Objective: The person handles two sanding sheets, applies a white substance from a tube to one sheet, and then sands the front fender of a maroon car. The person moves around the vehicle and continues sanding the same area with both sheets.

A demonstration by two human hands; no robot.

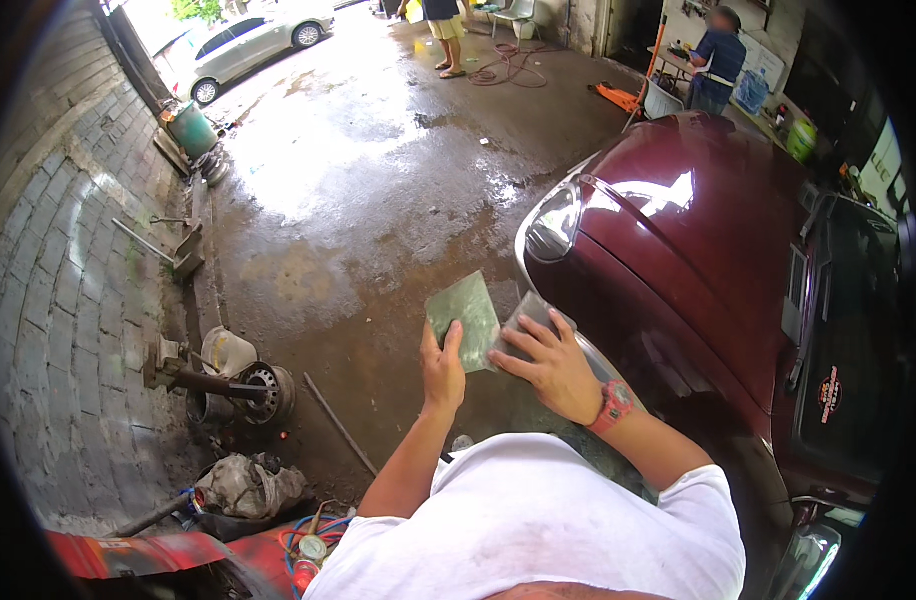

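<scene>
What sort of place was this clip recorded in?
Most likely a vehicle repair workshop: a maroon car fills the right side, a steel wheel rim stands near the block wall, and a round pressure gauge shows at lower left.

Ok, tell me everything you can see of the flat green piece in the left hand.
The flat green piece looks thin and four-cornered, pale green with lighter smudges; its material is unclear. The left hand grips its lower left part, thumb on the face. Held tilted above the floor, it sits close beside the gray block in the right hand; whether they touch is hard to tell.
</scene>
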